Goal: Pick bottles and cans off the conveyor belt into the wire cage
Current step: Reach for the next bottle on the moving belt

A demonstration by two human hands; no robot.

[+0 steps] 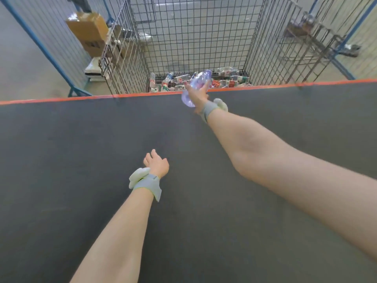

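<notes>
My right hand (pixel 199 97) is stretched out to the far edge of the dark conveyor belt (pixel 81 160) and grips a clear, bluish plastic bottle (pixel 196 83). The bottle is tilted, its top end over the orange belt edge toward the wire cage (pixel 195 37). Several bottles and cans (pixel 224 80) lie on the cage floor. My left hand (pixel 156 164) hovers over the middle of the belt, fingers relaxed, holding nothing. Both wrists wear grey bands.
An orange strip (pixel 61 98) marks the belt's far edge. A cardboard box (pixel 89 31) sits behind wire mesh at the back left. More wire racks (pixel 310 37) and blue frame posts (pixel 40 41) stand on both sides of the cage.
</notes>
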